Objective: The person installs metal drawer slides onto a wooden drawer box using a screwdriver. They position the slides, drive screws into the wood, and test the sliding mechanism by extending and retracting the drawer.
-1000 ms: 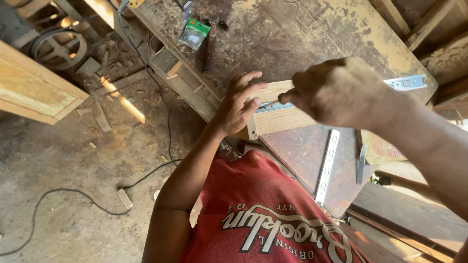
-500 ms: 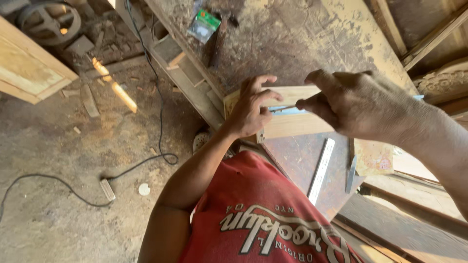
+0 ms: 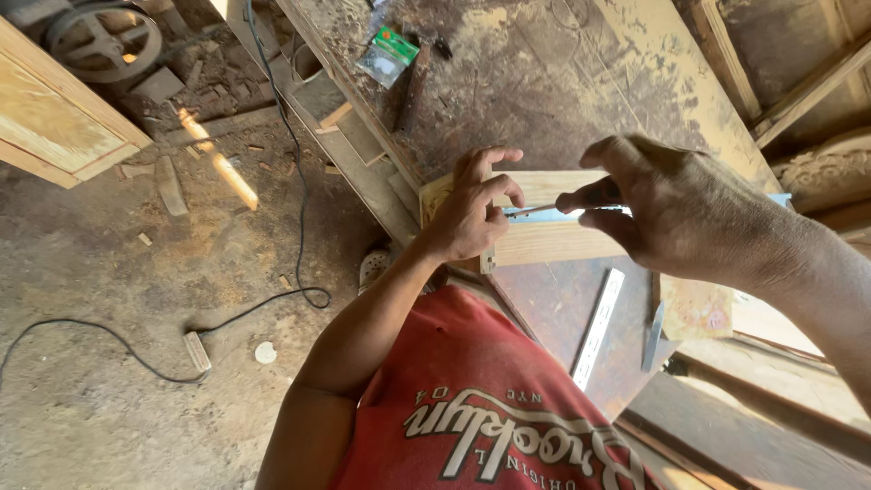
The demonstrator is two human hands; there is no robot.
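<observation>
We are holding a slim metal tool (image 3: 535, 210) over the pale wooden board (image 3: 544, 238) lying at the workbench (image 3: 544, 82) edge — our right hand (image 3: 680, 209) is pinching its handle end, our left hand (image 3: 472, 213) is steadying its tip with fingers curled narrow. Beyond the board, a small clear packet with a green label (image 3: 388, 56) is lying on the bench; nearer us, a white ruler-like strip (image 3: 599, 327).

A board (image 3: 544, 238) lies on the edge of the workbench (image 3: 562, 82). The left hand (image 3: 472, 213) rests on the board's left end. The right hand (image 3: 676, 213) is to its right, above the board. A small packet (image 3: 388, 56) lies farther back on the workbench. A cord (image 3: 163, 349) lies on the floor to the left.
</observation>
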